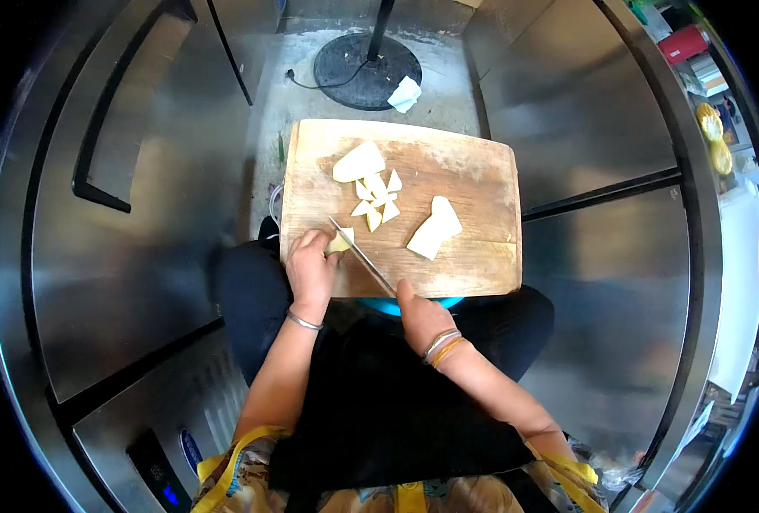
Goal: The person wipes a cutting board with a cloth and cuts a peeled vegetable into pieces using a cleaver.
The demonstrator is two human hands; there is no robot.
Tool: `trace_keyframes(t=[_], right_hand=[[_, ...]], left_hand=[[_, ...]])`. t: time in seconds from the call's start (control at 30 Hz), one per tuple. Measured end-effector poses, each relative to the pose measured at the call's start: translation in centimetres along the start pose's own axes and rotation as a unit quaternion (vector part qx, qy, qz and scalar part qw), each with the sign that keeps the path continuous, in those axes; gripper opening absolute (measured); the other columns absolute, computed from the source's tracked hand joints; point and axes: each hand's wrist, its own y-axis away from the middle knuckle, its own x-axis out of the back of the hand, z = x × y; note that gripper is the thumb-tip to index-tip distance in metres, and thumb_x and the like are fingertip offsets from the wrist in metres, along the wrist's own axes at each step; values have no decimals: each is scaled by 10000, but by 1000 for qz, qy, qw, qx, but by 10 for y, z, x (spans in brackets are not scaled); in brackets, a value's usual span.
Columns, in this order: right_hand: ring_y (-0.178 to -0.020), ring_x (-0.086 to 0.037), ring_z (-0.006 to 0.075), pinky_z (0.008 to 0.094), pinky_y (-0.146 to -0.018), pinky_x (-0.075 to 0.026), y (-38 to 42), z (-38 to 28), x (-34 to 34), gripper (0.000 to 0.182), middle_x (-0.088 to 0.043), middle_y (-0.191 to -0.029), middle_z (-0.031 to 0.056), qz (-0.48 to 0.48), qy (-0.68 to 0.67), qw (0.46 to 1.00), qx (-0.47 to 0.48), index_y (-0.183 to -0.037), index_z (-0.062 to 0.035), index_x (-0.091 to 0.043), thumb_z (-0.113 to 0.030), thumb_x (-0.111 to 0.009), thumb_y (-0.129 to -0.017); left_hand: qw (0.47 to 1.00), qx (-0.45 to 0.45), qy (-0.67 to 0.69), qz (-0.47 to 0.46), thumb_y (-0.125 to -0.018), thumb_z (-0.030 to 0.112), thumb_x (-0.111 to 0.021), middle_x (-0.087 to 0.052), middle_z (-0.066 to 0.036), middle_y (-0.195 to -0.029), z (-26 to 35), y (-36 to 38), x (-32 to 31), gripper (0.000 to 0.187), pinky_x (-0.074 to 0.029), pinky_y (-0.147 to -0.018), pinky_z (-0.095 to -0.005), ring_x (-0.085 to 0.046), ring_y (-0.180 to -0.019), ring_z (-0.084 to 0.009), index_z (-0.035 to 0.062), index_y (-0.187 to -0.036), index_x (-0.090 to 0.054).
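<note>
A wooden cutting board (473, 179) lies across my lap. At its lower left edge my left hand (313, 269) has its fingers closed round a pale yellow piece (341, 242). My right hand (424, 316) grips a knife (367, 261) at the board's front edge, its blade slanting up and left against that piece. Just above the blade lie several small cut wedges (376, 195), beside a larger pale chunk (360, 162). Further right on the board are larger pale pieces (434, 229), touching each other. The knife's handle is hidden in my right hand.
Below the board shows a bit of a blue container (448, 302). Beyond it, a round black base (354, 73) with a pole and cord stands on the floor, a white tissue (404, 94) at its edge. Steel cabinets (585, 94) flank both sides.
</note>
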Motion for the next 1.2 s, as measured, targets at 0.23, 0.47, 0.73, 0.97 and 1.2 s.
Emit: trace_keyframes(t=[0.23,0.47,0.73,0.97,1.2], right_hand=[[-771,-638,433,499,-664,-515,-8,-1,-4,388,-633,-779,266,-1,-3,1000,-6,-1126,22,-342,27,-519,-780],[-823,-650,416,484,-707,-522,-17,6,-5,275,-644,-834,278,-6,1,1000,-8,-1113,20,-376,4,-446,-847],[-736,-615,445,526,-646,-481,-15,19,12,263,-623,-758,260,64,14,997,42,-1081,-5,-370,-74,-502,-864],[-725,-613,439,527,-624,-478,9,18,0,277,-620,-733,248,88,-21,995,42,-1086,-30,-371,-101,-532,-871],[-737,-617,437,525,-635,-478,7,14,-12,240,-625,-743,246,66,-16,997,35,-1056,-41,-376,-88,-527,-875]], left_hand=[[999,-10,-7,37,-597,23,-761,-643,-102,-945,-4,-6,-7,312,-475,-804,-364,-593,-899,-303,35,-901,-687],[998,0,54,-33,-575,28,-785,-647,-104,-934,-9,-2,-18,352,-483,-786,-348,-608,-881,-289,49,-915,-695],[991,-125,22,42,-623,-18,-757,-626,-108,-986,-3,4,-6,405,-499,-766,-333,-612,-862,-273,57,-1010,-665],[996,-38,74,24,-666,-83,-707,-605,-112,-1009,-17,4,-17,412,-524,-741,-320,-630,-819,-273,42,-1046,-609],[993,23,116,-6,-626,-61,-717,-586,-141,-937,-12,2,-14,319,-468,-792,-386,-575,-897,-331,15,-907,-587]])
